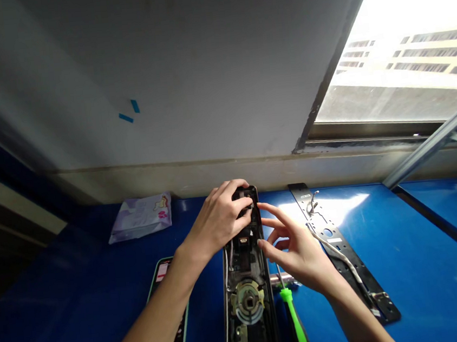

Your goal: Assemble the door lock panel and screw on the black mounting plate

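**A:** Where's the lock body?

**B:** Ctr of worktop, long axis near-to-far, open side up. My left hand is clamped over its far end. Right hand sits just right of it, fingers apart, tips at the edge, nothing held. Left's closer. Green screwdriver near-right, black plate beyond.

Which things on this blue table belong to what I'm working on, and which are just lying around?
In hand: open lock case, left hand gripping its top, right hand at its edge.
Lying about: green screwdriver, black plate with cable, tissue pack, dark panel.
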The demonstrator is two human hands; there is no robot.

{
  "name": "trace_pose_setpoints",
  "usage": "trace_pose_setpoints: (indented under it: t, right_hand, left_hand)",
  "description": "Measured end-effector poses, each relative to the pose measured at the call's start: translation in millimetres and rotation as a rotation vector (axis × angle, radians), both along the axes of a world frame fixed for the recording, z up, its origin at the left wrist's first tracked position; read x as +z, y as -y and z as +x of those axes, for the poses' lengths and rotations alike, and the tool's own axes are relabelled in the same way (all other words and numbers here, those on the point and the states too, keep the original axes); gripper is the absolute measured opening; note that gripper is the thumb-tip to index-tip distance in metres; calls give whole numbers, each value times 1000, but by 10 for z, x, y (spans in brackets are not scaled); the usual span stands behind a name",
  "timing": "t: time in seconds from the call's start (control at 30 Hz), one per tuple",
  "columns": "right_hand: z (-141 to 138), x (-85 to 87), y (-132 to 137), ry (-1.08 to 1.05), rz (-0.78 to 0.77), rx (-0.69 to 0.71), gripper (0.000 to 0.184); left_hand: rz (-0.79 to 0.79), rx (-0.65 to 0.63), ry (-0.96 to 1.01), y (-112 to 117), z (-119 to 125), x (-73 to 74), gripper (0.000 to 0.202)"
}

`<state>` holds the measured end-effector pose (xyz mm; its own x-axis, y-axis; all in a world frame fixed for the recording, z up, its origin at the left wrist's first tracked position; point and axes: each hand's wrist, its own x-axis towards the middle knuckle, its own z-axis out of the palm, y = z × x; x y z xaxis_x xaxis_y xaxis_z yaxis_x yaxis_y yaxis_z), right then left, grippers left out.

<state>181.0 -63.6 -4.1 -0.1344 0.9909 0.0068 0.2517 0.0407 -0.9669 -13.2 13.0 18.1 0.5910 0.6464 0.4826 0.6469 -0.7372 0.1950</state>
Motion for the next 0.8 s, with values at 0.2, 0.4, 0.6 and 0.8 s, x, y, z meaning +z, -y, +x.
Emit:
trace_pose_setpoints:
  t: [0.2, 0.4, 0.6, 0.8]
  right_hand:
    - [24, -14, 50, -46, -51, -3, 78]
    - [-36, -60, 121, -139, -160, -29, 90]
    - [-96, -45, 145, -61, -104, -60, 88]
    - [-148, -41, 111, 35, -58, -82, 89]
  left_hand:
    - [-73, 12, 28, 18, -15, 38, 17]
    - [-120, 3, -13, 33, -10, 54, 25]
    - [-181, 24, -81, 80, -26, 93, 36]
    - [-197, 50, -132, 151, -13, 156, 38]
